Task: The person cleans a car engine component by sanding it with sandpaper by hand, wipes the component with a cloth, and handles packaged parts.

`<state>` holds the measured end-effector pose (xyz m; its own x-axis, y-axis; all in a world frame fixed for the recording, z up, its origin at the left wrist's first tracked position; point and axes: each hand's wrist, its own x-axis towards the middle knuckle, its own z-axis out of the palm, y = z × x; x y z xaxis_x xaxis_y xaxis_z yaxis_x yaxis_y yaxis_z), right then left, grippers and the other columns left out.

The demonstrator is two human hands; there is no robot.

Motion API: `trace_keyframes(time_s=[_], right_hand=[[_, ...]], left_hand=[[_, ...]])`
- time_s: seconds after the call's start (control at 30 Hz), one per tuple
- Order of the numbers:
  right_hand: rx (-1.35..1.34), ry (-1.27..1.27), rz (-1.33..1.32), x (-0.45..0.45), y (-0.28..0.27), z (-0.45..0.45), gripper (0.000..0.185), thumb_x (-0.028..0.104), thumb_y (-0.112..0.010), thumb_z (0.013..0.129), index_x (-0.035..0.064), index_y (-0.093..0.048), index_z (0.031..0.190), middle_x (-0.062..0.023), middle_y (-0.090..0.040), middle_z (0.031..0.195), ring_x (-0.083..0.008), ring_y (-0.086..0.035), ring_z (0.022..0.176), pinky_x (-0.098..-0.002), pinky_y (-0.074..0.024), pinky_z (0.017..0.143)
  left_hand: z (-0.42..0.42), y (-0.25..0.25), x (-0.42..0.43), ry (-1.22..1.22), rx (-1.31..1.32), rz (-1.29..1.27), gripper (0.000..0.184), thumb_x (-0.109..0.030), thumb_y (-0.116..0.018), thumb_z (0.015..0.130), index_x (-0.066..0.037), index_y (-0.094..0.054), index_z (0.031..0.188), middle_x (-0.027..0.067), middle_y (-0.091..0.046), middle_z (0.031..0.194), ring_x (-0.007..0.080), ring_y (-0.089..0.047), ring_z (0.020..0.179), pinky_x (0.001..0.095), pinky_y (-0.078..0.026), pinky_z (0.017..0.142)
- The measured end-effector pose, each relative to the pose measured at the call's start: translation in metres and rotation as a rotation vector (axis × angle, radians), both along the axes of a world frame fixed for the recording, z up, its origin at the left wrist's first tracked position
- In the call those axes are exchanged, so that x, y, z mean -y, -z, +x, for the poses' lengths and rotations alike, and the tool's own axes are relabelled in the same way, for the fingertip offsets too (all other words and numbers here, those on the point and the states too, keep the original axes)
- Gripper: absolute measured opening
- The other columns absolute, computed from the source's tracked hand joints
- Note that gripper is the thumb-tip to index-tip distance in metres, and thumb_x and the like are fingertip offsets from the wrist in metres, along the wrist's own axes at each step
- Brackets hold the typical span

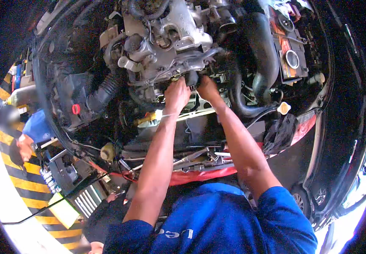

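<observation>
Both arms reach into the front of a car's engine bay, below the metal engine [187, 29]. My left hand [177, 95] is closed at the engine's lower front edge, and what its fingers hold is hidden. Close by on the right, my right hand [208, 90] is curled in the shade, with its fingertips out of sight behind engine parts. A dark rounded part [192, 78] shows between the two hands. Just above them runs a curved pipe [191, 61] across the engine front. A yellow-and-white lamp-like object [150, 117] lies left of my left wrist.
Thick black hoses [262, 51] stand to the right, near the battery [292, 63] with a roll of tape on it. Several tools [193, 158] lie along the front edge over red cloth [183, 177]. Other people [41, 127] are at the left, by a yellow-and-black striped floor edge [28, 186].
</observation>
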<state>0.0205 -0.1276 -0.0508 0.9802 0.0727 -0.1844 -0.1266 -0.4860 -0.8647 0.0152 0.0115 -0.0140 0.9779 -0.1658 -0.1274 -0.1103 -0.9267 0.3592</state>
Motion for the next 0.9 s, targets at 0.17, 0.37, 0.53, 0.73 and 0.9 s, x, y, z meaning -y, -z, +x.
trace_keyframes(time_s=[0.17,0.37,0.53,0.73,0.9], right_hand=[[0.134,0.03,-0.185,0.002,-0.022,-0.001,0.019,0.006,-0.053,0.067,-0.0015,-0.058,0.084,-0.0266,-0.061,0.082,-0.0445,-0.059,0.081,-0.0486,-0.0481,0.068],[-0.022,0.04,-0.112,0.001,-0.033,-0.001,0.019,0.009,-0.054,0.069,0.0013,-0.059,0.085,-0.027,-0.061,0.082,-0.0451,-0.058,0.082,-0.0512,-0.0473,0.069],[-0.013,-0.021,0.006,0.001,0.005,0.001,0.02,0.012,-0.057,0.073,0.001,-0.059,0.09,-0.0269,-0.061,0.082,-0.0449,-0.06,0.081,-0.05,-0.0482,0.067],[0.071,0.016,-0.186,0.0,-0.007,-0.004,0.023,0.011,-0.057,0.071,-0.0014,-0.061,0.09,-0.0264,-0.061,0.079,-0.045,-0.06,0.077,-0.0489,-0.0489,0.064],[0.12,0.049,-0.031,0.0,-0.003,-0.003,0.027,0.006,-0.056,0.066,-0.0018,-0.059,0.092,-0.0263,-0.062,0.084,-0.0441,-0.059,0.082,-0.0457,-0.0489,0.07]], left_hand=[[-0.005,0.039,-0.01,0.036,-0.011,0.053,0.021,-0.016,-0.059,0.077,-0.001,-0.055,0.09,0.0175,-0.06,0.071,0.0356,-0.061,0.068,0.0456,-0.051,0.063],[-0.008,0.023,-0.01,0.026,-0.107,0.033,0.023,-0.016,-0.058,0.076,-0.001,-0.054,0.092,0.0184,-0.061,0.077,0.0357,-0.062,0.072,0.0459,-0.051,0.066],[-0.002,0.02,-0.002,0.01,0.048,0.047,0.023,-0.018,-0.06,0.076,-0.001,-0.055,0.09,0.0185,-0.063,0.076,0.0345,-0.063,0.071,0.0436,-0.053,0.064],[-0.008,0.027,-0.008,0.058,0.05,0.071,0.021,-0.018,-0.059,0.076,-0.002,-0.055,0.089,0.0169,-0.063,0.075,0.0339,-0.063,0.07,0.0433,-0.052,0.065],[-0.01,0.018,-0.009,0.001,-0.182,0.104,0.021,-0.017,-0.058,0.076,-0.001,-0.053,0.09,0.0174,-0.061,0.073,0.0334,-0.061,0.066,0.043,-0.051,0.06]])
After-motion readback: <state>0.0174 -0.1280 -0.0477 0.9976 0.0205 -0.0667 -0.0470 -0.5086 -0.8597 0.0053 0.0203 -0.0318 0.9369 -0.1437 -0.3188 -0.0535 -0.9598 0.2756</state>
